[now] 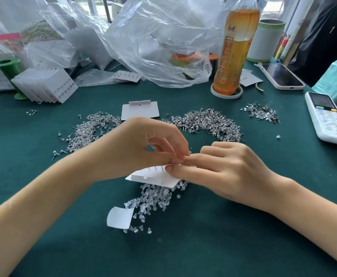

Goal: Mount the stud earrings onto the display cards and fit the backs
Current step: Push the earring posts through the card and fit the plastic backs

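Above a dark green cloth-covered table [43, 196], 2 bare hands meet over a white display card [153, 176]. Left hand [143, 144] has fingers curled, tips pinching at the card's upper edge, where 3 thin earring posts [155, 168] stick up. Right hand [223, 168] pinches the same spot with thumb and forefinger; what sits between them is too small to tell. Just below the card lies a heap of clear earring backs [155, 198]. Beyond the card, silver stud earrings [207, 121] spread in an arc around a blank card [140, 110]. Farther back stand crumpled plastic bags [153, 43], an orange drink bottle [235, 52], a stack of finished cards [47, 84], a phone [281, 76] and a remote control [329, 118].
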`<state>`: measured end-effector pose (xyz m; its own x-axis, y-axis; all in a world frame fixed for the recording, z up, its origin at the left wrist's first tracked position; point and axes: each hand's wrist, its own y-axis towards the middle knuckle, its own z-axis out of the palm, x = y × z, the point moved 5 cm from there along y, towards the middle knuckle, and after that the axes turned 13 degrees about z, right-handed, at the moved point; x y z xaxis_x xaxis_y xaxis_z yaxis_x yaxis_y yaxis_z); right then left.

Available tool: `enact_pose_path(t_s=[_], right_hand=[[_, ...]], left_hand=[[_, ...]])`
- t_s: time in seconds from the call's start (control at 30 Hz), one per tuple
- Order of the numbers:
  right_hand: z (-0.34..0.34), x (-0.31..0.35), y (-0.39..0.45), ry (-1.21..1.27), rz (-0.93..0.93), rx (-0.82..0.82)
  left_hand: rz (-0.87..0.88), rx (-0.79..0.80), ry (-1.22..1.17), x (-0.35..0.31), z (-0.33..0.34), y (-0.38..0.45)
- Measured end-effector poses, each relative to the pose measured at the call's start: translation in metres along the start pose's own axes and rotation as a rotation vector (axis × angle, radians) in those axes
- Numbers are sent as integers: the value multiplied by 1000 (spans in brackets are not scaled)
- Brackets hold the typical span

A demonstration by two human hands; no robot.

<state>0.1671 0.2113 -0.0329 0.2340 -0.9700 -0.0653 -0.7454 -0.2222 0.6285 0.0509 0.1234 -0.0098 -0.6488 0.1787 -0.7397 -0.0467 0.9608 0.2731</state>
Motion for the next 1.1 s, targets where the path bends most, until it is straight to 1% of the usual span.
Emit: enact_pose_path(t_s=[0.43, 0.7, 1.1], right_hand=[[-7, 6, 1, -63, -10, -16], [-4, 7, -2, -65, -30, -33], [-4, 9, -2, -101, -21, -44]], left_hand=[[-67, -48, -105, 1, 1, -2], [-50, -58, -51, -1, 5, -4], [-10, -26, 37, -5, 6, -4]])
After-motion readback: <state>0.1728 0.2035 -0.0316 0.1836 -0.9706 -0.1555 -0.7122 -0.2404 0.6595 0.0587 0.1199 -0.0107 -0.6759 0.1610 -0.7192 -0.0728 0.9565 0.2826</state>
